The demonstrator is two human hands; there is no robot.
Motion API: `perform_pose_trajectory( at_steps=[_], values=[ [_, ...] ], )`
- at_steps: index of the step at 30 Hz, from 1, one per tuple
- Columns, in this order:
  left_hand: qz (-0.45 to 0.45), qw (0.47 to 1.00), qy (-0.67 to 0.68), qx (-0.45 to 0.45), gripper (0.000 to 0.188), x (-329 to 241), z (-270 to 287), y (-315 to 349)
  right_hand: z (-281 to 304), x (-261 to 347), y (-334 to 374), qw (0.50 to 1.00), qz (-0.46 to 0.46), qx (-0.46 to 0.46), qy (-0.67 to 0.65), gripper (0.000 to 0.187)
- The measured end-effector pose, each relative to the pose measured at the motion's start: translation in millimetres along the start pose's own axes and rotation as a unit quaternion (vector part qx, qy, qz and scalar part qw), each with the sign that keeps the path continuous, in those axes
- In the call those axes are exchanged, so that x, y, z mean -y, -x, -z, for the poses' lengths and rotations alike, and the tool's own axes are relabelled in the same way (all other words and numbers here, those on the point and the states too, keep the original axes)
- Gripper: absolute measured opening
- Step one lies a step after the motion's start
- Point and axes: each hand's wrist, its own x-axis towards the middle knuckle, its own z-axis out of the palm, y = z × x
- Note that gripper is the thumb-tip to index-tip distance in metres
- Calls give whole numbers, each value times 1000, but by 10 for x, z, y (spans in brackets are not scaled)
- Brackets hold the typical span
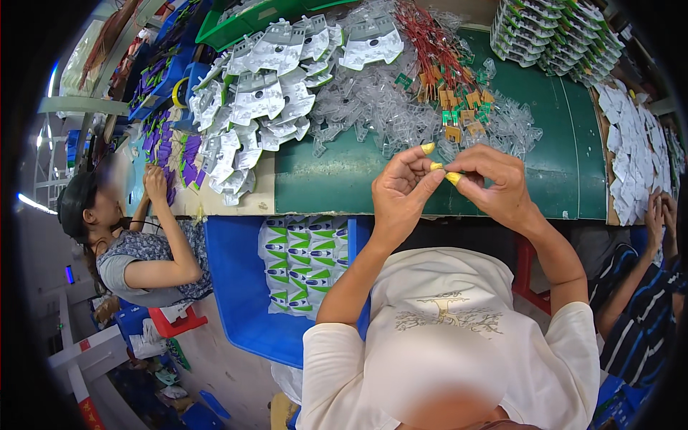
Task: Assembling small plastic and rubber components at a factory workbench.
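Observation:
My left hand (400, 188) and my right hand (496, 183) meet above the near edge of the green table mat (337, 183). Yellow finger cots cover several fingertips. The fingers of both hands pinch together around something very small between them; I cannot make out what it is. Just beyond the hands lies a heap of clear plastic parts (387, 107), with small orange and green parts on red wires (444, 79) on top of it.
Grey-white blister cards (265, 100) pile up at the left. Stacked trays (552, 32) stand far right. A blue bin (244, 287) of packed green-white items sits below the table edge. One person works at the left (143, 244), another at the right (645, 287).

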Motion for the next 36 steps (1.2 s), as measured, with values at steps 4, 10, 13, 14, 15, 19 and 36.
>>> perform_pose_trajectory(
  at_steps=[4,10,13,14,15,19,36],
  values=[
    [9,1000,4,5,42,4,3,14,11,42,3,999,-13,39,25,15],
    [-8,998,-60,18,37,4,29,28,13,139,8,996,-41,66,39,14],
    [34,997,-40,53,37,3,154,17,31,51,-12,993,-70,82,-46,13],
    [100,991,5,89,36,-16,187,7,56,3,-26,988,-74,102,-85,13],
    [184,975,19,120,45,-35,205,-28,97,-30,-56,987,-46,131,-82,10],
    [368,850,316,205,58,71,224,-264,151,-107,-97,964,-119,152,-181,7],
    [-434,615,-658,-14,21,-460,494,-1513,276,-20,74,982,-172,43,-61,8]
  ],
)
